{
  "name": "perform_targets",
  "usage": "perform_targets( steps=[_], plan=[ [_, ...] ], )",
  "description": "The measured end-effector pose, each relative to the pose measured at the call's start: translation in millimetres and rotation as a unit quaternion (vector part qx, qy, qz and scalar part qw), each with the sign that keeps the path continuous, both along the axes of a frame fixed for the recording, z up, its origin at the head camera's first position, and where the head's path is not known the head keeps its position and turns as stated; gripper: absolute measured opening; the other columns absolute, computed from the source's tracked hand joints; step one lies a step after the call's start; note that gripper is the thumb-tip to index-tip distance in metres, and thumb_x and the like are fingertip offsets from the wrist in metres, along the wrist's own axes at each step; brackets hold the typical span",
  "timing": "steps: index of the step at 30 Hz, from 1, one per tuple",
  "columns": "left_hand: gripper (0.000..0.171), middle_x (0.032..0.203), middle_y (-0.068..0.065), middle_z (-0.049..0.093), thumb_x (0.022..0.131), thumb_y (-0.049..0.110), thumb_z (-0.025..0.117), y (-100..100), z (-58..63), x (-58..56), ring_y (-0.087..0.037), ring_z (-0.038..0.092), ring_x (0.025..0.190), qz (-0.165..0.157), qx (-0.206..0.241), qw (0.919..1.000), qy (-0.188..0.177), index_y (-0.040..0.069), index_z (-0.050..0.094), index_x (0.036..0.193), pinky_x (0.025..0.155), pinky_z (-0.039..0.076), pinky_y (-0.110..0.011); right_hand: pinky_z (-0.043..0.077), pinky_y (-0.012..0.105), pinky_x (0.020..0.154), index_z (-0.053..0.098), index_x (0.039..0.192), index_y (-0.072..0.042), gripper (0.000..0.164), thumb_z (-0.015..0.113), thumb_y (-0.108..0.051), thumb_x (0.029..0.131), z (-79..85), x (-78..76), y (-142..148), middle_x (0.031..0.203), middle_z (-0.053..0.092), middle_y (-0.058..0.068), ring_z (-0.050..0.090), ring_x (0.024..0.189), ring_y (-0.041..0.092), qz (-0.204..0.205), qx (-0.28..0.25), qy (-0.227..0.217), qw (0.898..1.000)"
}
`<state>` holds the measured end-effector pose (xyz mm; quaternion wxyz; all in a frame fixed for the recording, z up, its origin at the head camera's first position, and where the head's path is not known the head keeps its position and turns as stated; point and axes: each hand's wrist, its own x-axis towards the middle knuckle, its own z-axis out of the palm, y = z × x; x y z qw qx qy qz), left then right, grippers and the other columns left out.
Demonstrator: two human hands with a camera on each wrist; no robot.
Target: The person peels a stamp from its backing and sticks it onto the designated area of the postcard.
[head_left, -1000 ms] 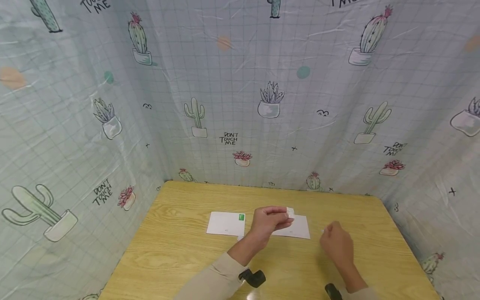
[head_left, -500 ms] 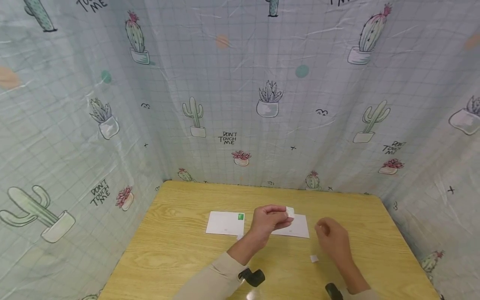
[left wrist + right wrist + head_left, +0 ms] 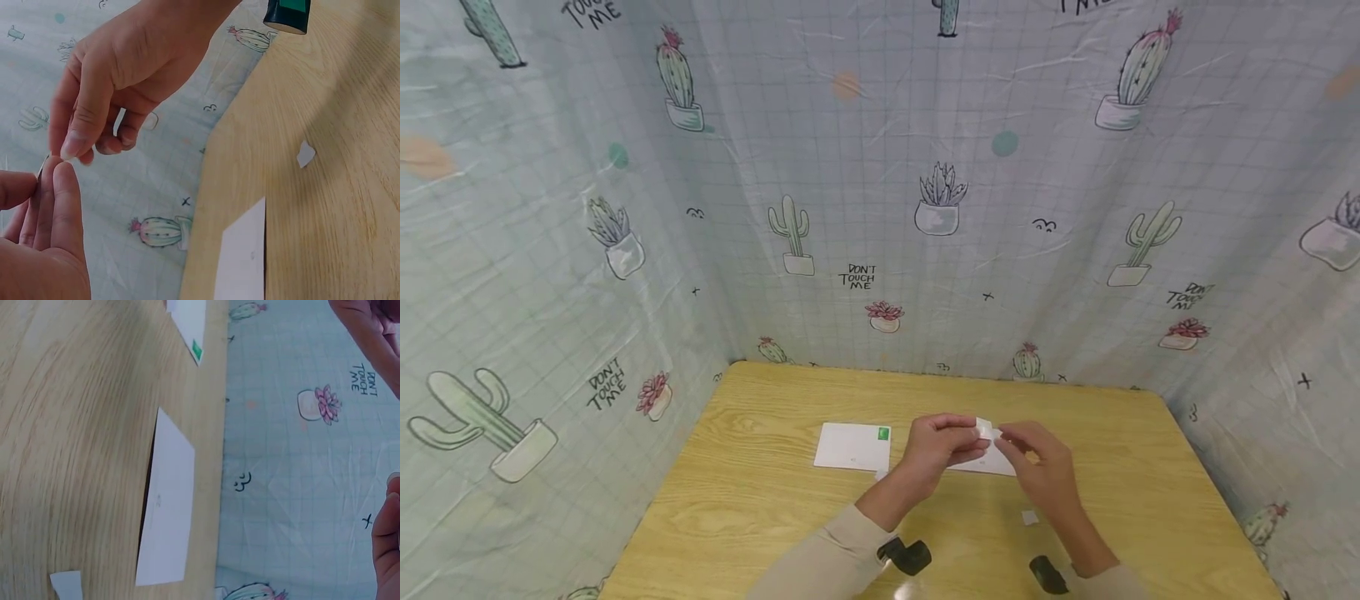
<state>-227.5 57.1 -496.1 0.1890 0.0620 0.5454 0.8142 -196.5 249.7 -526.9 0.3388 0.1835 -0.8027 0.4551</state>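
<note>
My left hand (image 3: pixel 929 450) pinches a small white paper square (image 3: pixel 983 428) between thumb and fingers, raised above the table. My right hand (image 3: pixel 1047 467) has come to its right edge, thumb and forefinger pinching there. In the left wrist view, the right hand's fingertips (image 3: pixel 70 149) meet just above the left fingers, and the square shows only as a thin edge. Behind the hands lies a white envelope (image 3: pixel 992 458), partly covered by them. To the left lies another white envelope (image 3: pixel 850 447) with a green stamp (image 3: pixel 883 433) at its upper right corner.
A white paper scrap (image 3: pixel 1029 517) lies on the wooden table (image 3: pixel 752 500) below my right hand. Another scrap (image 3: pixel 881 475) is near the left envelope's lower corner, partly behind my left wrist. A cactus-print curtain (image 3: pixel 880 250) surrounds the back and sides.
My right hand let a white scrap fall to the table, then moved left and up to the paper square. The left hand has stayed in place, holding the square.
</note>
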Motion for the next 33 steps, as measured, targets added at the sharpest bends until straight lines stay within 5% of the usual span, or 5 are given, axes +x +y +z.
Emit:
perform_targets(
  steps=[17,33],
  plan=[
    [0.027,0.102,-0.012,0.078,0.097,0.004,0.070,-0.1,-0.7,0.2,-0.017,0.080,0.089,-0.028,0.025,0.9989,-0.030,-0.007,0.069,0.122,0.087,0.064,-0.034,0.052,0.004,0.084,0.081,0.101,-0.003,0.023,0.078,0.013,0.084,1.9,-2.8,-3.4,0.096,0.076,0.012,0.069,0.089,0.008,0.035,-0.008,0.010,0.999],
    [0.026,0.102,-0.012,0.080,0.099,0.001,0.068,0.1,-3.6,-4.8,-0.015,0.079,0.089,-0.058,0.032,0.9974,-0.027,-0.011,0.069,0.122,0.089,0.064,-0.036,0.050,0.005,0.079,0.078,0.092,-0.009,0.021,0.075,0.012,0.087,3.2,-3.4,-0.8,0.095,0.073,0.007,0.062,0.088,-0.006,0.016,0.007,-0.040,0.999]
  ],
)
